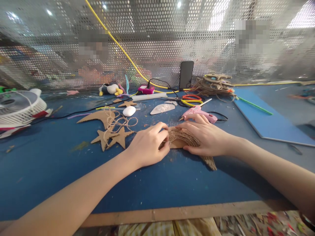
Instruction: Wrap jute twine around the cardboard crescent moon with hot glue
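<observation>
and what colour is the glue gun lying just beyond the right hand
The glue gun is pale pink; the head view shows it.

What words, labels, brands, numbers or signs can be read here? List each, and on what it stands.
None can be read.
Pink glue gun: any marking too small to read.
Pink power block: any print too small to read.
Phone: nothing legible.
Twine-covered piece: no text visible.

The blue table (pixel 157 188) has a wooden near edge (pixel 152 215). Over left there's a fan (pixel 24 106); nearer the middle, cardboard stars (pixel 121 137), twine (pixel 117 123) and a white oval (pixel 129 111). Right of middle, a glue gun (pixel 208 116), scissors (pixel 191 101) beyond it, then a blue board (pixel 273 121).
</observation>
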The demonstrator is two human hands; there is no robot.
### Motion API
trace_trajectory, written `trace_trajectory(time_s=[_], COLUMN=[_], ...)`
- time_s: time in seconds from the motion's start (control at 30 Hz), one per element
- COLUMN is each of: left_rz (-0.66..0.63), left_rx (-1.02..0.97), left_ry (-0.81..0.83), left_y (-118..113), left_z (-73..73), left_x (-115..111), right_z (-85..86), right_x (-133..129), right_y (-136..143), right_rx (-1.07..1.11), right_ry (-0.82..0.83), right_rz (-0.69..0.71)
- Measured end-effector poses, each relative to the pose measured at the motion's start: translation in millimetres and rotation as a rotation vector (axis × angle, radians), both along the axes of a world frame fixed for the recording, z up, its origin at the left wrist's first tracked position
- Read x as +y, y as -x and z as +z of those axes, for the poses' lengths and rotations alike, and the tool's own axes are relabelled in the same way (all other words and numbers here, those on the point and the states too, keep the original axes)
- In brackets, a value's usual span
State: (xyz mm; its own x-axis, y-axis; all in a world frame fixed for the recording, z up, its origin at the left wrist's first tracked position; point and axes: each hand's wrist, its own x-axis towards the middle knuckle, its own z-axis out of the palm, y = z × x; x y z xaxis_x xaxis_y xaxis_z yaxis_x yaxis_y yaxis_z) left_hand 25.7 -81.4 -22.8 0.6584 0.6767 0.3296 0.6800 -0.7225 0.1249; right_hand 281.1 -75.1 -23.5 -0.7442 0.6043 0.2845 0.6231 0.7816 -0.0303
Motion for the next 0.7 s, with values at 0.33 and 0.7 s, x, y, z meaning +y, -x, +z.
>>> trace_trajectory(time_s=[0.33, 0.7], left_rz=[0.034, 0.032], left_rx=[-0.007, -0.018], left_ry=[-0.022, -0.006], left_y=[-0.9, 0.1], left_z=[-3.0, -3.8], left_x=[2.6, 5.3], right_z=[-0.9, -8.8], right_x=[4.6, 26.8], right_y=[-3.4, -29.6], right_rx=[0.006, 0.035], right_ry=[0.014, -0.234], right_rz=[0.073, -0.784])
